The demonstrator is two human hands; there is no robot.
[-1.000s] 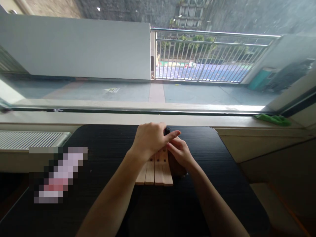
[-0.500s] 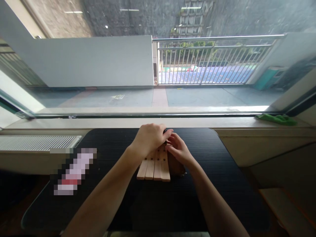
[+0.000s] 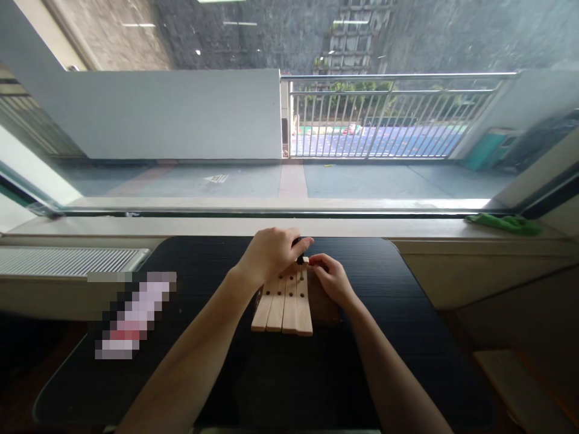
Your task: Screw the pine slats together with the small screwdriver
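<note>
My left hand point(image 3: 271, 254) is closed around the dark handle of a screwdriver point(image 3: 300, 260). The screwdriver stands roughly upright, its thin metal shaft reaching down to a hole in the rightmost of several pale wooden slats point(image 3: 283, 314). These slats lie side by side and have rows of dark round holes; their far part is hidden under my left hand. A brown piece point(image 3: 324, 306), dark and hard to make out, sits beneath and to the right of them. My right hand point(image 3: 335, 281) has its fingers bent together at the far right edge of the slats, gripping there.
Everything rests on a black table point(image 3: 389, 361) with rounded corners. A blurred pinkish-white item point(image 3: 142, 307) lies to the left. Behind the table runs a window sill point(image 3: 217, 226) with a green cloth point(image 3: 506, 223). A white radiator point(image 3: 67, 261) is at the left.
My right hand has drawn slightly away from the screwdriver to the slats' far right edge, uncovering the shaft. My left hand stays on the handle, and the view has shifted slightly.
</note>
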